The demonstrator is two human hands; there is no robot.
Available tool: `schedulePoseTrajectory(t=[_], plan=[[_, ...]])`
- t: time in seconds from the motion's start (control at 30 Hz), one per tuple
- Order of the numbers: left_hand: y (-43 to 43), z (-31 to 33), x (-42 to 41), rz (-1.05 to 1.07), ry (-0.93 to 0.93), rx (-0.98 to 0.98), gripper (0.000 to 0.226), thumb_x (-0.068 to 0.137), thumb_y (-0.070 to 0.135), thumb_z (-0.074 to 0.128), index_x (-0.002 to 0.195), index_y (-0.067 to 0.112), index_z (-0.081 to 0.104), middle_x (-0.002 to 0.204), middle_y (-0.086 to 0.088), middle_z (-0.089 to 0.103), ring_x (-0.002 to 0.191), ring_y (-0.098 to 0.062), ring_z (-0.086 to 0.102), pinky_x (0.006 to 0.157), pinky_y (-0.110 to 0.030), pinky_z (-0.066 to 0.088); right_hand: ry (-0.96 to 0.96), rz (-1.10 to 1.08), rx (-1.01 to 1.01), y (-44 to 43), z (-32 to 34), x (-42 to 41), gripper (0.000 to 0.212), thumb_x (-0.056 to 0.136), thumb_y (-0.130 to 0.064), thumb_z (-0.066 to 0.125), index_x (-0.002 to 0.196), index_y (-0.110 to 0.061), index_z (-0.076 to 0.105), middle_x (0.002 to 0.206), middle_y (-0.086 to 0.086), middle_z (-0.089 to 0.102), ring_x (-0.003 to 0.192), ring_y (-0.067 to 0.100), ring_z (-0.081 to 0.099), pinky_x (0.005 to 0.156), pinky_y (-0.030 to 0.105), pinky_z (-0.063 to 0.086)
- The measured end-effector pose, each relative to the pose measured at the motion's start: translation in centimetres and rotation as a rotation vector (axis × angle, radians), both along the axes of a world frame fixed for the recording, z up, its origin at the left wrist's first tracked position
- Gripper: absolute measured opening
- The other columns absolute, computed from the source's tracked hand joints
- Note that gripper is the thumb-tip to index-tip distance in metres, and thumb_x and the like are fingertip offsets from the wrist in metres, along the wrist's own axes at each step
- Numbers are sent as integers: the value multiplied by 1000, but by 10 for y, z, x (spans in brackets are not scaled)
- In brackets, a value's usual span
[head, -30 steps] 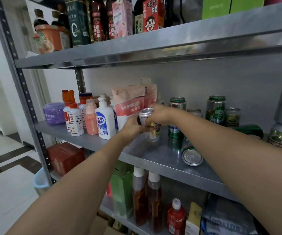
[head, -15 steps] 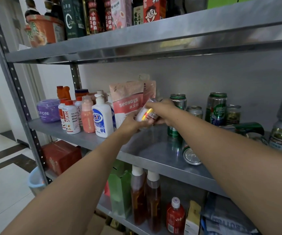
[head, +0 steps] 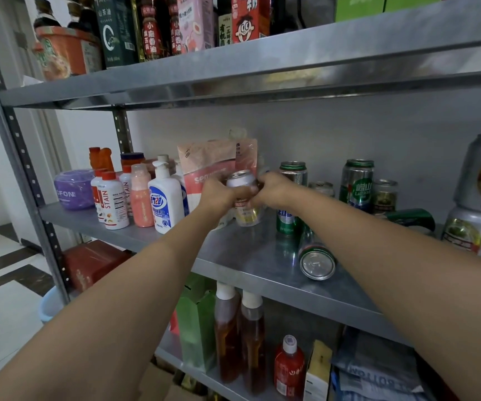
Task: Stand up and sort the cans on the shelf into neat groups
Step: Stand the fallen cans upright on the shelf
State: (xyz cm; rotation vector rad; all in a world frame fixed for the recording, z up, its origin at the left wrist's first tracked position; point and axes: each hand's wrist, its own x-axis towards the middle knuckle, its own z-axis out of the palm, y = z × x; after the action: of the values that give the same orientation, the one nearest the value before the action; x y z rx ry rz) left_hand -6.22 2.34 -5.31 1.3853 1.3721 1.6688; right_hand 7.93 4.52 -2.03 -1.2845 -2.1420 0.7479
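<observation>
Your left hand (head: 219, 195) and right hand (head: 274, 192) clasp the silver can (head: 240, 180); likely light, slick, dentable — grip mid-body

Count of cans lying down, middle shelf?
2: silver-green can near the front edge; dark green can farther back right. Arms may hide more.

Left of the gripped can, two white red-capped bottles (head: 112, 202) read "STAIN"; farther left a purple tub (head: 73, 189) reads "CFONE". Well right of the grip, a green can (head: 357, 185) carries "LAOSHAN". Below, a grey bag (head: 378, 374) shows "POLTON" upside down
</observation>
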Motion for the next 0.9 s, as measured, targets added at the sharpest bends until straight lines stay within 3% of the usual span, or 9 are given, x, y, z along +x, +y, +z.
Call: schedulePoseTrajectory(t=[0.1, 0.2, 0.3, 0.6, 0.7, 0.8, 0.9], plan=[[3, 0, 13, 93, 132, -12, 51, 55, 22, 85, 102, 11, 68, 92, -8, 73, 84, -25, 72, 72, -41, 62, 114, 26, 42, -2, -9, -4, 45, 73, -7, 81, 113, -13, 62, 107, 1, 65, 102, 19, 61, 94, 31, 50], [7, -3, 17, 161, 281, -27, 53, 52, 40, 79, 101, 20, 70, 90, -4, 74, 81, -20, 71, 74, -43, 61, 163, 18, 73, 4, -19, -6, 49, 71, -5, 81, 115, -17, 63, 105, 0, 65, 105, 19, 62, 94, 31, 49], [6, -5, 21, 200, 379, -47, 50, 66, 35, 79, 112, 16, 68, 95, -4, 73, 83, -19, 70, 75, -38, 61, 110, 14, 76, 10, -25, -7, 47, 71, -6, 81, 113, -18, 64, 106, 1, 66, 104, 21, 62, 96, 35, 50], [9, -18, 19, 181, 433, -116, 60, 68, 33, 78, 122, 14, 60, 106, -9, 70, 93, -25, 67, 82, -42, 58, 48, 11, 62, 15, -42, -9, 47, 74, -6, 79, 118, -14, 64, 100, 0, 64, 95, 16, 59, 79, 24, 44], [10, -15, 21, 177, 464, -168, 67, 70, 32, 79, 128, 11, 53, 114, -11, 66, 102, -28, 64, 90, -43, 55, 46, -21, 43, 16, -44, -11, 55, 73, -8, 80, 123, -14, 60, 108, 2, 64, 100, 18, 59, 83, 26, 45], [9, -11, 22, 124, 441, -204, 72, 71, 25, 81, 131, 9, 45, 119, -12, 62, 107, -28, 61, 94, -44, 52, -37, -53, 15, 17, -40, -10, 57, 71, -12, 81, 123, -9, 58, 113, 7, 65, 108, 24, 61, 95, 35, 50], [4, -1, 24, 87, 324, -141, 68, 70, 26, 85, 124, 11, 47, 114, -3, 63, 102, -22, 62, 88, -38, 54, -97, -91, -8, 9, -22, 6, 48, 76, -14, 79, 117, -4, 56, 113, 9, 61, 108, 24, 59, 94, 34, 49]])
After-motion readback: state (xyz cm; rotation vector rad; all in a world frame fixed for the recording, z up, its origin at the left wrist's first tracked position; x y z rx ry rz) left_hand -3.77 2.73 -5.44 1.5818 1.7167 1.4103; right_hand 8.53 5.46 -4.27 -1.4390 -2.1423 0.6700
